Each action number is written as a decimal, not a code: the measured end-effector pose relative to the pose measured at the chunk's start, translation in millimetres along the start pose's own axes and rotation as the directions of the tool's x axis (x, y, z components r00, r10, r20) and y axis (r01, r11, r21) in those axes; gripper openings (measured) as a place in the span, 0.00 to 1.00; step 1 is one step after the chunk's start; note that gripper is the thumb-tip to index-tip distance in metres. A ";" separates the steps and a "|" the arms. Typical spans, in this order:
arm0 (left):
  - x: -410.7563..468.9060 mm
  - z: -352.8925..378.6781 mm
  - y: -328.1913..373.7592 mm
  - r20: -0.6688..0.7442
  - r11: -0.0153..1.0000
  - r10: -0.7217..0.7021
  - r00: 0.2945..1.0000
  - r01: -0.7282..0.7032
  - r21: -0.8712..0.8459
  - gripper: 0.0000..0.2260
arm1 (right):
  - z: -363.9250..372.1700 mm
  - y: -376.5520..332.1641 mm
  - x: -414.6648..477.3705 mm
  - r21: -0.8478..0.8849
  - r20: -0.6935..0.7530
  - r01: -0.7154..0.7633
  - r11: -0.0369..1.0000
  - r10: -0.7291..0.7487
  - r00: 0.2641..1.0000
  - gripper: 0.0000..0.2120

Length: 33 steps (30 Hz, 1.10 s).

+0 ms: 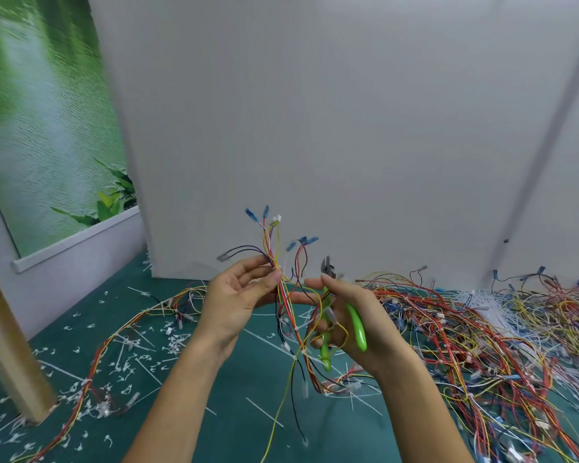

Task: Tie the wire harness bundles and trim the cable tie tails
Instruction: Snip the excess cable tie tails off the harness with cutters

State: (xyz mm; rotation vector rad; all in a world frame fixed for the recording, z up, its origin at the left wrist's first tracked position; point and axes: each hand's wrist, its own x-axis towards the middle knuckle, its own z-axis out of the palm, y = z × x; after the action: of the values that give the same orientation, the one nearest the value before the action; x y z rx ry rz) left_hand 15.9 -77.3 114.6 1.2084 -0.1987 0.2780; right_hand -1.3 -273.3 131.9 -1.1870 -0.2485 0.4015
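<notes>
Green-handled cutters (357,329): held in the right hand (348,315), handles tucked under the curled lower fingers and the metal jaws pointing to twelve o'clock, clear of the wires. This looks like a parked grip that keeps the tool ready while leaving the fingertips free.
Right fingers (315,283): the index is stretched out toward nine o'clock, reaching at the bundle; the rest are wrapped round the handles.
Left hand (238,295): thumb and fingertips pinch the wire harness (270,243) just below where its leads fan out, holding the strands together at one spot.
Task's thing: the harness stands upright between the hands, near six o'clock of centre. Blue terminals are at the top, and the loose ends hang down to the counter (231,419).
Step in hand: probably gathering the strands for a tie. I cannot tell whether a tie is already on at the pinch.
Untied pile (482,335): heaped at four o'clock, within the right arm's reach.
Loose cable ties (475,300): a white heap at three o'clock, beside that pile.
Tied harness (114,335): laid out toward eight o'clock, apart from the pile.
Cut tails (124,365): scattered across the counter at seven o'clock, where trimming drops them.
</notes>
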 end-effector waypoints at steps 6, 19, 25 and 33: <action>-15.5 2.8 -30.4 0.060 0.999 -0.046 0.997 0.044 0.027 0.22 | -10.5 7.2 1.6 0.087 0.130 -0.040 0.995 0.028 0.991 0.16; -70.5 -11.3 -102.4 -0.038 0.983 -0.011 0.999 0.018 0.185 0.08 | -41.1 58.0 14.9 0.081 -0.041 -0.149 0.985 0.153 0.987 0.16; -74.6 -14.6 -118.3 -0.020 0.937 0.012 1.000 -0.004 0.348 0.10 | -55.1 97.7 -1.5 -0.041 -0.469 0.022 0.999 -0.039 0.882 0.10; -82.3 -13.5 -132.2 0.061 0.804 0.041 0.997 -0.070 0.591 0.06 | -46.5 116.3 -26.6 -0.617 -0.407 0.267 0.740 -0.591 0.696 0.06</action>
State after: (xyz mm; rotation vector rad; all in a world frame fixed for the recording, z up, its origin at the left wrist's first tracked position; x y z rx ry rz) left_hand -20.4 -116.6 -32.3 1.8401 -0.1926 0.3804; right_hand -27.1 -287.4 7.3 -1.6661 -0.0972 -0.5232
